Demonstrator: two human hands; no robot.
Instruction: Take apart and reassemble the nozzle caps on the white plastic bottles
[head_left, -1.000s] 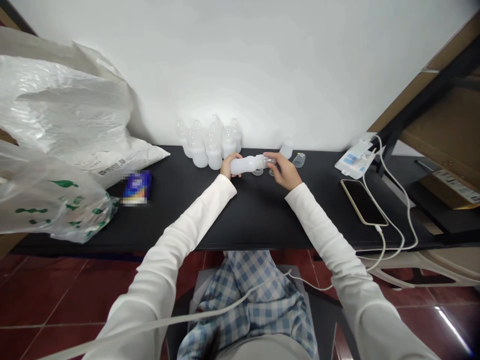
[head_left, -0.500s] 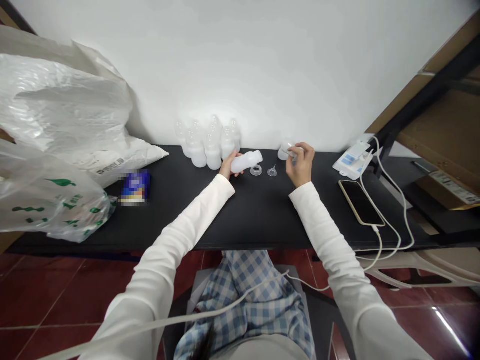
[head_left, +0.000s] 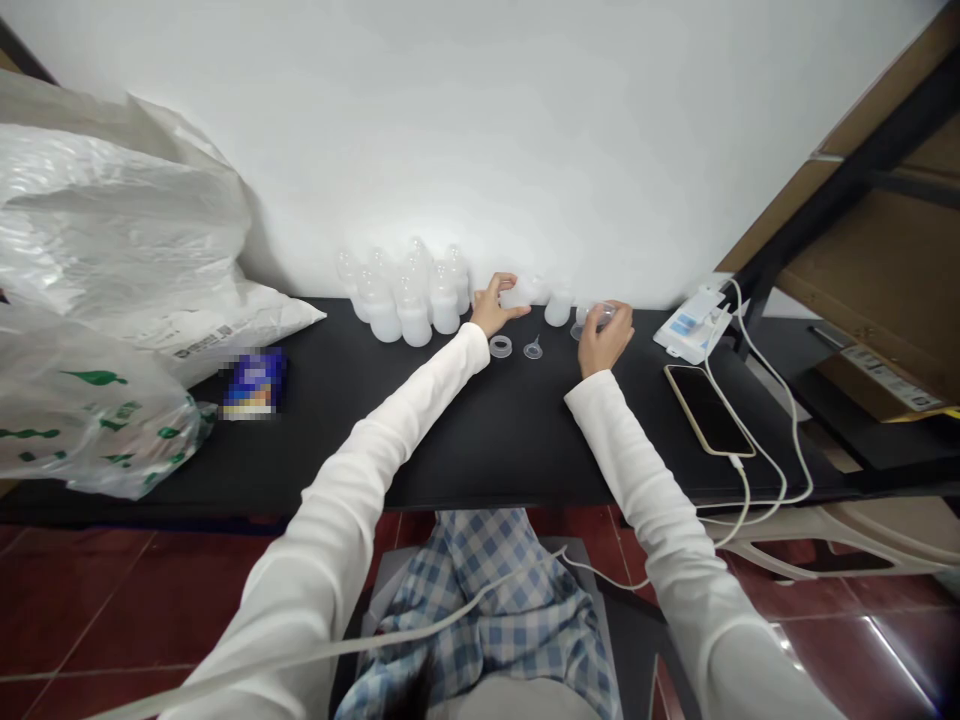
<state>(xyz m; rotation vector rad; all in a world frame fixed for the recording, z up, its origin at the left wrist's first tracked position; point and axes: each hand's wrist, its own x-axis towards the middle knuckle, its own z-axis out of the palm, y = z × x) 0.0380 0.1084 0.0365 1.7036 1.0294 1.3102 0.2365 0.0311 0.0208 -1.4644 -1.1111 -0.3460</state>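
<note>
Near the wall, my left hand (head_left: 495,305) has its thumb and fingers curved around a white bottle (head_left: 517,292), which stands upright. Right of it is another white bottle (head_left: 557,305). My right hand (head_left: 606,340) is closed on a clear dome-shaped cap (head_left: 592,317), low over the black table. A clear ring (head_left: 500,347) and a small clear piece with a thin stem (head_left: 533,348) lie in front of the bottles, between my hands. Several white bottles with clear domed tops (head_left: 412,305) stand grouped to the left.
Large plastic bags (head_left: 120,240) and a blue packet (head_left: 255,383) occupy the left side of the table (head_left: 495,450). On the right are a phone (head_left: 709,410) with a white cable and a white power strip (head_left: 691,322). Cardboard boxes (head_left: 877,270) stand farther right.
The bottle that was tilted in my left hand now stands upright near the wall, farther right. My right hand has drawn the clear cap away from the other bottle. The view has shifted slightly.
</note>
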